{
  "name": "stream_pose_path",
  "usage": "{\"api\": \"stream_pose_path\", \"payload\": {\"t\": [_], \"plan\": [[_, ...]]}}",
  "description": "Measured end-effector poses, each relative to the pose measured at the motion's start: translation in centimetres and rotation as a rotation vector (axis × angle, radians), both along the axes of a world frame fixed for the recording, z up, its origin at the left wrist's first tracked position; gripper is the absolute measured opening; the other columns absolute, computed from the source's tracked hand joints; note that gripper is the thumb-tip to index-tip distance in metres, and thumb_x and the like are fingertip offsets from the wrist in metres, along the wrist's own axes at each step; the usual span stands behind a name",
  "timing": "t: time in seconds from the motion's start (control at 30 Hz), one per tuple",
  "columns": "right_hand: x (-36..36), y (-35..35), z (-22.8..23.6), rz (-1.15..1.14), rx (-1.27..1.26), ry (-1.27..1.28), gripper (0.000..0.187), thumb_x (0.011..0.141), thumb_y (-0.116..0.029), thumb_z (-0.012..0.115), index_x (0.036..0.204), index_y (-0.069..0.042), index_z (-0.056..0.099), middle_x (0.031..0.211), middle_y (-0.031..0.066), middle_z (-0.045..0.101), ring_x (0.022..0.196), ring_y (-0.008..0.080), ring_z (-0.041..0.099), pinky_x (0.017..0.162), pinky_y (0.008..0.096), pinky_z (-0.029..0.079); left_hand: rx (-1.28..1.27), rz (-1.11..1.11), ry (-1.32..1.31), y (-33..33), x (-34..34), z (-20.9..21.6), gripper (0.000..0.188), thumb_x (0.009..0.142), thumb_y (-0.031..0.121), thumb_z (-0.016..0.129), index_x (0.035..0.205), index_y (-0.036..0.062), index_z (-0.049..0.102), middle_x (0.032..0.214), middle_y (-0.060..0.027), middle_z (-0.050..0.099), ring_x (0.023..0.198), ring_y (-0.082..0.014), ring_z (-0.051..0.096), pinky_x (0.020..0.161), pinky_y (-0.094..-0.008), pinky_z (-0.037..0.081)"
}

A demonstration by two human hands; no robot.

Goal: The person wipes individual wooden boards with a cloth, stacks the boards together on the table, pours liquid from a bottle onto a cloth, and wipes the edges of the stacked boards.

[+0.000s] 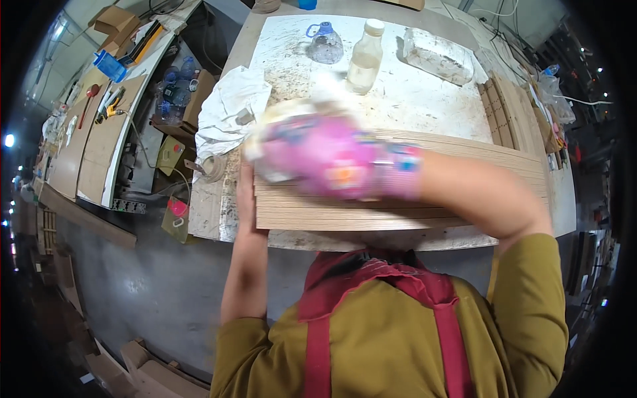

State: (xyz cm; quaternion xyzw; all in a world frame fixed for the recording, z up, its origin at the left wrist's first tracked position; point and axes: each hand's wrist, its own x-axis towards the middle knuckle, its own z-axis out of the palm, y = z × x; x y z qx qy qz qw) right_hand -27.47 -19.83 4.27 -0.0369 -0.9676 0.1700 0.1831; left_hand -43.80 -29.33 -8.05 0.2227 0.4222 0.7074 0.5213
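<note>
A stack of thin, wood-grained strips (391, 215) lies across the near side of the table, their long edges side by side. My left hand (246, 199) is bare and rests flat along the left end of the strips; its fingertips are hidden behind my right hand. Over the left part of the strips is my right hand (312, 151), in a pink patterned glove and smeared by motion. Something whitish, perhaps a cloth, shows blurred around its fingers, too unclear to name. A crumpled white cloth (232, 109) lies on the table just beyond my left hand.
Farther back on the white, stained tabletop (424, 109) stand a clear jug with a blue cap (325, 43) and a bottle of pale liquid (365, 58). A wrapped whitish block (438, 56) lies to their right. A side bench (73, 156) with tools stands at left.
</note>
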Motion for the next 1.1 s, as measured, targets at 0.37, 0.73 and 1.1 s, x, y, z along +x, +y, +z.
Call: {"api": "stream_pose_path", "payload": {"t": [0.37, 0.73, 1.1], "plan": [[-2.2, 0.7, -5.3, -0.091, -0.269, 0.053, 0.029, 0.082, -0.028, 0.063, 0.105, -0.013, 0.056, 0.105, 0.0063, 0.060, 0.095, 0.0183, 0.058, 0.087, 0.0388, 0.046, 0.005, -0.063, -0.257, 0.4, 1.4, 1.7, 0.059, 0.097, 0.048, 0.035, 0.139, 0.0057, 0.034, 0.132, -0.0184, 0.045, 0.119, -0.0279, 0.050, 0.095, -0.0410, 0.049], [0.5, 0.0, 0.8, -0.116, -0.041, 0.070, 0.020, 0.085, -0.017, 0.050, 0.100, -0.004, 0.056, 0.082, 0.0164, 0.064, 0.074, 0.0338, 0.065, 0.065, 0.0433, 0.053, 0.070, -0.055, -0.137, 1.6, 0.9, 2.4, 0.044, 0.100, 0.038, 0.034, 0.131, 0.0075, 0.041, 0.119, -0.0097, 0.052, 0.110, -0.0200, 0.053, 0.092, -0.0324, 0.046], [34.3, -0.6, 0.0, -1.212, 0.197, -0.094, 0.016, 0.083, -0.011, 0.061, 0.097, -0.004, 0.057, 0.086, 0.0155, 0.062, 0.086, 0.0282, 0.062, 0.075, 0.0378, 0.049, 0.218, -0.366, 0.594, 2.3, -3.5, 8.2, 0.046, 0.095, 0.033, 0.038, 0.115, -0.0042, 0.055, 0.114, -0.0107, 0.056, 0.104, -0.0183, 0.052, 0.094, -0.0316, 0.036]]}}
